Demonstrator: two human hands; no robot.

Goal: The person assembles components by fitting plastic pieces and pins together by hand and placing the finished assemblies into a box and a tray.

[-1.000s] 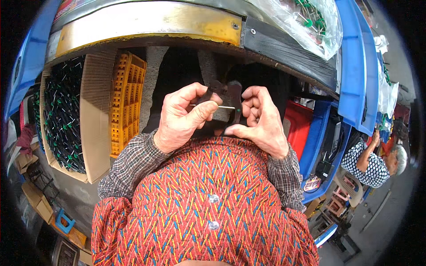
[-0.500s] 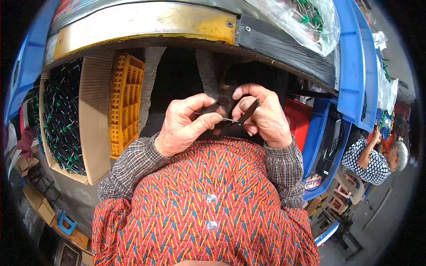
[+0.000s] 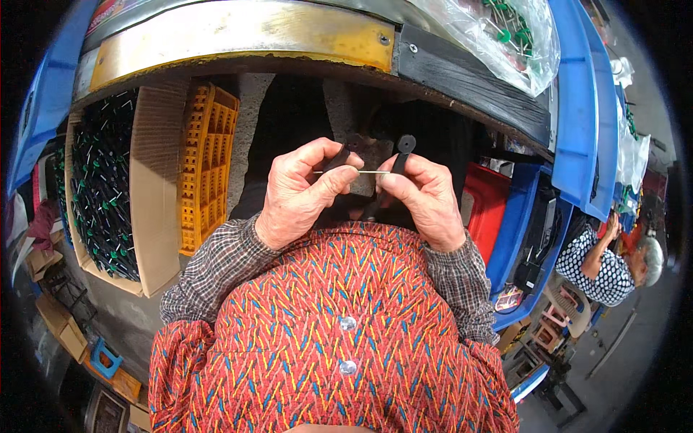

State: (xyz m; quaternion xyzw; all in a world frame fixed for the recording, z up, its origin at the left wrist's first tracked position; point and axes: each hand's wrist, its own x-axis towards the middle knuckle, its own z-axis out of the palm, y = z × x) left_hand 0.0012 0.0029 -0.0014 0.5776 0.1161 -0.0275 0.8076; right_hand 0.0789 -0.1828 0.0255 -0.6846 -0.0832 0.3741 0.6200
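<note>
In front of my lap, my left hand (image 3: 292, 189) pinches a dark, flat part (image 3: 342, 154) between thumb and fingers. My right hand (image 3: 432, 198) is closed on a black strip with a round end (image 3: 406, 144), which stands up above the fingertips. A thin metal pin (image 3: 372, 172) spans the short gap between my two thumbs. Its ends run in under the fingers, so I cannot tell how it sits in either part.
A metal-edged bench (image 3: 245, 35) crosses ahead, with a bag of green-headed pins (image 3: 516, 43) on it. To the left stand a carton of black-and-green parts (image 3: 155, 187) and an orange crate (image 3: 209, 169). Blue bins (image 3: 577, 137) and a red tray (image 3: 485, 198) are right; another person (image 3: 603, 263) sits beyond.
My right fingers have closed in from a looser curl. The black strip in them has turned from slanted to upright, its round end now showing. The pin now lies level between both hands.
</note>
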